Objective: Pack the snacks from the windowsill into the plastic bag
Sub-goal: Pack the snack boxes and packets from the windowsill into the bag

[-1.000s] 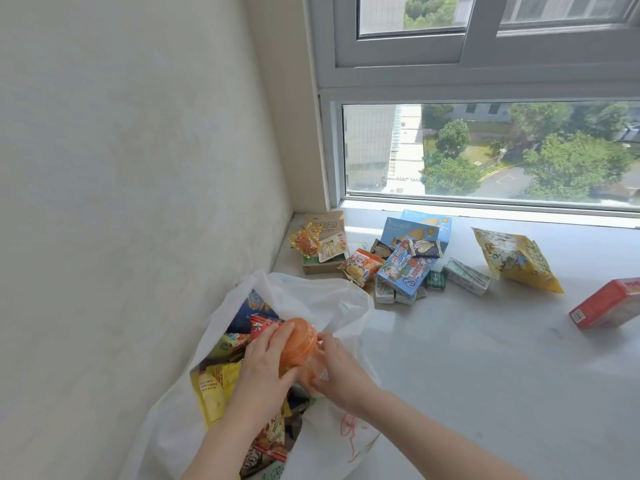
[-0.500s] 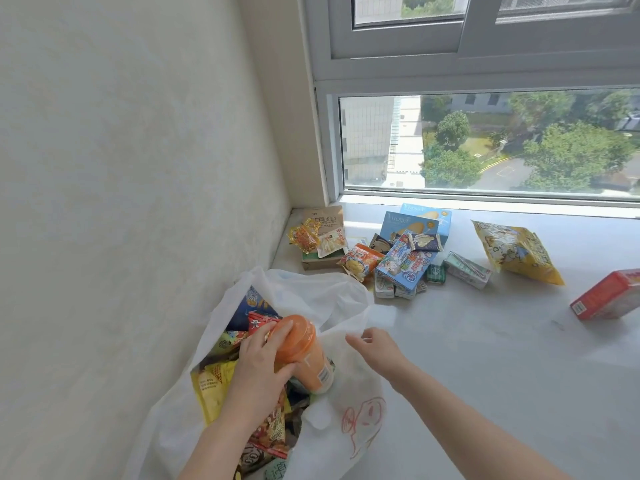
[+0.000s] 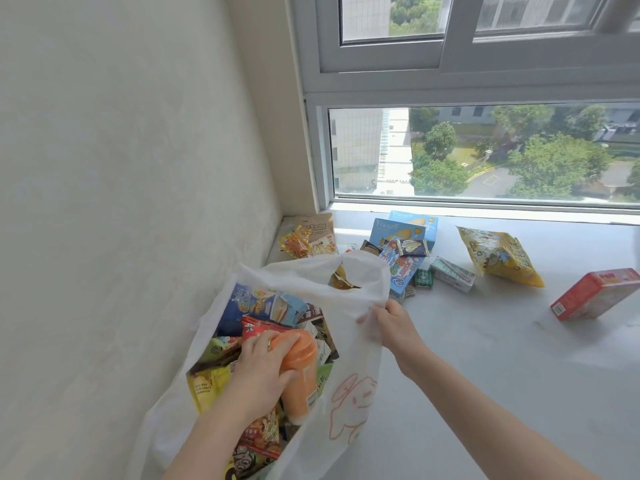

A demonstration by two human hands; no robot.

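The pale, smooth stone windowsill (image 3: 485, 358) runs under a white-framed window (image 3: 485, 81) and meets a rough cream wall (image 3: 121, 168) on the left. The left hand (image 3: 258, 372) curls around the orange plastic bottle (image 3: 298, 368) inside the thin white plastic bag (image 3: 349, 386), while the right hand (image 3: 389, 322) pinches the bag's rim. Loose colourful snack packets (image 3: 401, 258), a yellow crinkled pouch (image 3: 498, 254) and a red cardboard box (image 3: 594, 293) lie on the sill beyond.

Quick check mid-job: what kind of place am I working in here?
Probably a room high up in an apartment or dorm block. The snacks lie on a deep white windowsill in a plain wall corner, and the sliding window looks down on treetops, a road and another building.
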